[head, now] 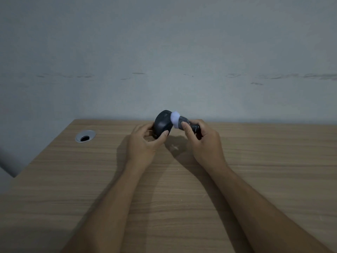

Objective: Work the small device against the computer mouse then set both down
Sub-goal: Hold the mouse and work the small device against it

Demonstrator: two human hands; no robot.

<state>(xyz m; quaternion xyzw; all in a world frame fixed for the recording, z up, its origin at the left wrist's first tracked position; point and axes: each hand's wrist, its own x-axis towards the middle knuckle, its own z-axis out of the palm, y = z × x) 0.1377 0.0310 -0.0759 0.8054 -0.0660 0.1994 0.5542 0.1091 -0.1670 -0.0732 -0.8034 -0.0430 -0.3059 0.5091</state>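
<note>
My left hand (144,141) grips a dark computer mouse (162,125), held up on edge above the far part of the wooden table (91,179). My right hand (204,143) holds a small dark device (184,123) with a pale, whitish round head. That head presses against the upper right side of the mouse. Both objects are lifted off the table, near its back edge. My fingers hide the lower part of the mouse and the rear of the device.
A round metal cable grommet (85,136) is set into the table at the back left. A grey wall (164,52) rises right behind the table's far edge. The table's left edge runs diagonally toward me.
</note>
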